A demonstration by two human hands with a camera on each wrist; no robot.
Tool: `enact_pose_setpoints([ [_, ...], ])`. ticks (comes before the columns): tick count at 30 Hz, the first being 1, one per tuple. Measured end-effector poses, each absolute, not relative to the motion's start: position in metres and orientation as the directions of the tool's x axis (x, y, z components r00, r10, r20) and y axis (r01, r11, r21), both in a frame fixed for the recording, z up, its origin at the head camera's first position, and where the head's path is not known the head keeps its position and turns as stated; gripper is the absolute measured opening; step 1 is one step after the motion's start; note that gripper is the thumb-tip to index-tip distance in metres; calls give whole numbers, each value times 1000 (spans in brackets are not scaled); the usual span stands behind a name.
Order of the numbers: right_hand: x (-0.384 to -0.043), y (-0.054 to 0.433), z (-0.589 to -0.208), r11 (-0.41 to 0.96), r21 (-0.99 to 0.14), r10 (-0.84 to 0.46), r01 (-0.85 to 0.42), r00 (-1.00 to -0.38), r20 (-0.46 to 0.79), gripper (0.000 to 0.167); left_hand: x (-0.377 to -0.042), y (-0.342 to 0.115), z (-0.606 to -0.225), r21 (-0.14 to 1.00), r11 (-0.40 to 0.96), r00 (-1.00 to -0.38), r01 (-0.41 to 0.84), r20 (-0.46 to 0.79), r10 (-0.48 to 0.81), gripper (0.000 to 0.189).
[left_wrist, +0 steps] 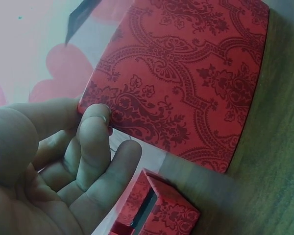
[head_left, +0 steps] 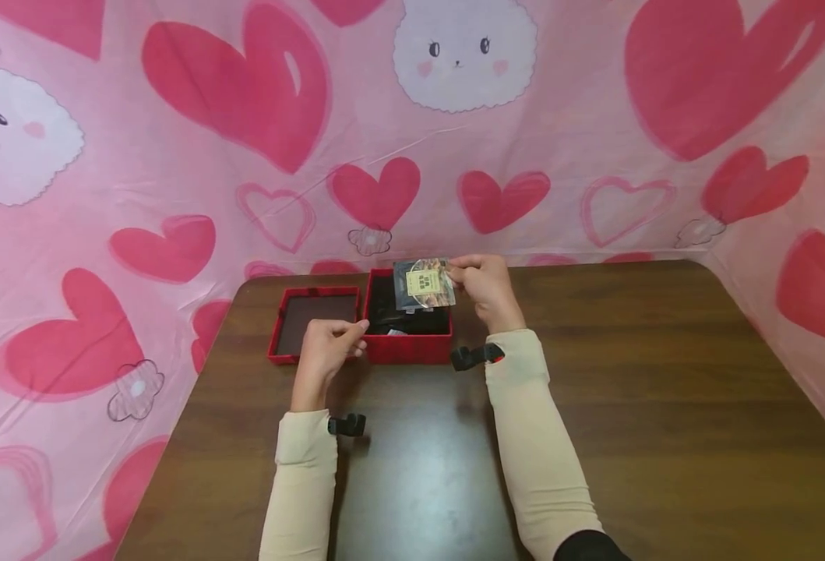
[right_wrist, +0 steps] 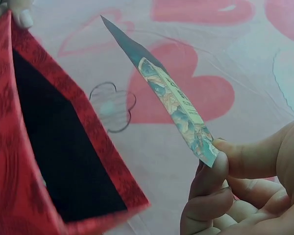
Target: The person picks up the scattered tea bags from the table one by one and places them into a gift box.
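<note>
A small flat sachet [head_left: 422, 284] with a pale yellow label is pinched at its right edge between the thumb and fingers of my right hand [head_left: 488, 290]. It is held over the open red box [head_left: 409, 349], seen nearly edge-on in the right wrist view. Dark contents [head_left: 382, 300] show inside the box. My left hand [head_left: 326, 349] grips the box's near left corner, thumb and fingers on the rim. In the left wrist view the box's wall [left_wrist: 186, 73] has a dark floral pattern.
A red lid [head_left: 289, 359] with a dark inside lies immediately left of the box. Both sit near the far edge of the brown wooden table [head_left: 629, 405]. A pink heart-print cloth [head_left: 566, 132] hangs behind it and at both sides.
</note>
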State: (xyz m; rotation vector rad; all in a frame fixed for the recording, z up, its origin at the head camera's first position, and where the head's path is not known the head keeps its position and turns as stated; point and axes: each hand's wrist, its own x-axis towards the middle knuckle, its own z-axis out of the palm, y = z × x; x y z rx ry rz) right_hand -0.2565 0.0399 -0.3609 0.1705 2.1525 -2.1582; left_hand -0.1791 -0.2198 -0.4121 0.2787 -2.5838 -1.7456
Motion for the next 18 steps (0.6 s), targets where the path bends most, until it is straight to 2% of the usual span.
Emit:
enact_pose_setpoints([
  [9, -258, 32, -359, -8, -991, 31, 131, -991, -131, 20, -180, -212, -415, 930, 337, -983, -147, -101, -150, 26],
  [18, -254, 46, -374, 83, -988, 7, 127, -992, -126, 20, -179, -213, -412, 922, 353, -981, -161, -109, -163, 24],
])
